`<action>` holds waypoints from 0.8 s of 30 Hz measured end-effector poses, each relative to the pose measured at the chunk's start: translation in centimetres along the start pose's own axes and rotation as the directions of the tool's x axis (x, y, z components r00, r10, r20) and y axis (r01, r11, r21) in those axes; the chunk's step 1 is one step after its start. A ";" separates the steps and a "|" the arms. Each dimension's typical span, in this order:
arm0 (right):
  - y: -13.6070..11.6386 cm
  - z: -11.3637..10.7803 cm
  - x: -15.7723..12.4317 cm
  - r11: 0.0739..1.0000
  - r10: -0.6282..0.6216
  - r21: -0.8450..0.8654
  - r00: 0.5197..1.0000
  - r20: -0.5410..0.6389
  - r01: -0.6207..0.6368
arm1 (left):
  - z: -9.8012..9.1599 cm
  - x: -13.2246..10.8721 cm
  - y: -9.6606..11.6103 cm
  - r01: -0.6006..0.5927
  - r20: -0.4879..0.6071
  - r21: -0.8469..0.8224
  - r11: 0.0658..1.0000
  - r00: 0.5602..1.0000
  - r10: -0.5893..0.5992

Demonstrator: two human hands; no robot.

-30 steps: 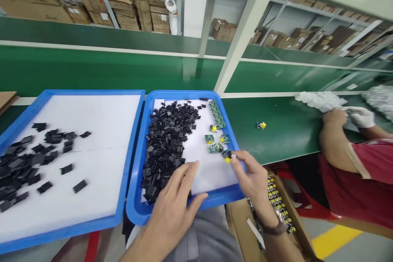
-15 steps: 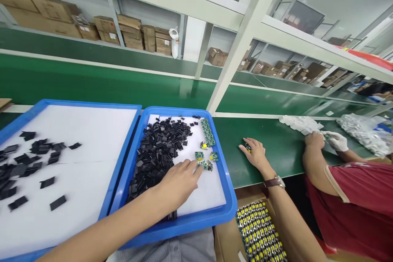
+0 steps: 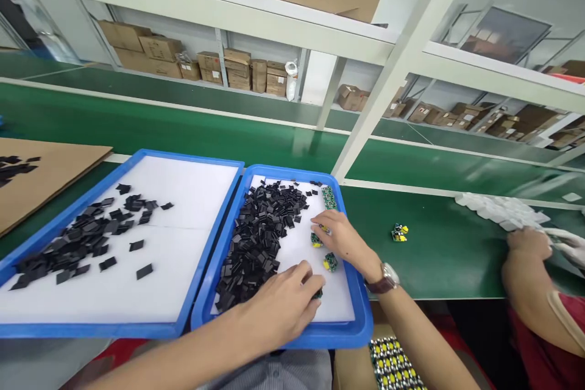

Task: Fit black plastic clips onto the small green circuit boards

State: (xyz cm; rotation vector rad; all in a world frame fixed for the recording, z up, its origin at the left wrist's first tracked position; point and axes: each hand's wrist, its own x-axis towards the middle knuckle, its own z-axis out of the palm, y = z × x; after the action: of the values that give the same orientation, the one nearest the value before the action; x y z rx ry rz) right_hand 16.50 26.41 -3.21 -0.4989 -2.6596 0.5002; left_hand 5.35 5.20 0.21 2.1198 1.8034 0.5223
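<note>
My left hand (image 3: pixel 281 308) rests in the right blue tray (image 3: pixel 283 339), its fingers curled on a small green circuit board (image 3: pixel 317 294) at the fingertips. My right hand (image 3: pixel 343 239), with a watch on the wrist, lies palm down further back in the same tray. Its fingers are bent together on a small board with a yellow part (image 3: pixel 316 237). Another small board (image 3: pixel 330 262) lies between my two hands. A heap of black square parts (image 3: pixel 260 231) fills the tray's left half. A strip of green boards (image 3: pixel 328 197) lies at its far right corner.
A second blue tray (image 3: pixel 91 330) with scattered black parts (image 3: pixel 77 244) sits to the left, beside a cardboard sheet (image 3: pixel 46 177). One small board (image 3: pixel 400 232) lies on the green belt (image 3: pixel 439 250). A box of boards (image 3: pixel 397 370) stands below. A co-worker's gloved hand (image 3: pixel 567 247) handles white pieces (image 3: pixel 500 210).
My right hand came back from the belt, where a small board now lies, to the boards in the tray. My left hand drew nearer the tray's front and curled on a board.
</note>
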 end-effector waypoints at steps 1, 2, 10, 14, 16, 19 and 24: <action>-0.4 0.6 0.9 1.000 0.003 0.001 1.000 0.023 -0.003 | -0.2 -1.1 0.2 0.024 -0.029 -0.094 0.995 0.999 -0.027; -0.6 1.1 1.8 1.000 0.010 0.000 0.999 0.041 -0.010 | -0.3 -2.1 0.2 0.045 -0.062 -0.191 0.981 0.996 -0.058; -0.5 2.8 5.4 0.990 0.123 0.052 0.988 0.094 -0.128 | 1.1 -6.6 -0.9 0.097 -0.214 -0.750 0.655 0.901 -0.379; -2.7 1.5 3.8 0.975 0.149 0.156 0.986 0.078 -0.159 | 1.2 -6.9 -2.1 0.075 -0.189 -0.850 0.521 0.881 -0.434; -5.1 0.6 1.8 0.963 0.145 0.219 0.987 0.073 -0.158 | 0.9 -6.7 -2.6 0.070 -0.234 -0.832 0.551 0.855 -0.463; -9.0 -0.5 -1.7 0.919 0.082 0.382 0.995 0.052 -0.096 | 0.3 -6.1 -3.0 0.066 -0.337 -0.746 0.662 0.821 -0.461; -12.4 0.3 -5.4 0.796 0.123 0.601 0.991 -0.057 -0.064 | 0.3 -5.0 -2.2 0.027 -0.381 -0.684 0.729 0.839 -0.389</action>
State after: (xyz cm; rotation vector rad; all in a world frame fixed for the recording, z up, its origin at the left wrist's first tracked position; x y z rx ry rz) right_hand 17.68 13.31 -0.01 -0.4362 -2.2139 1.2605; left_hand 2.83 0.66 -1.48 1.3206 1.6958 1.5104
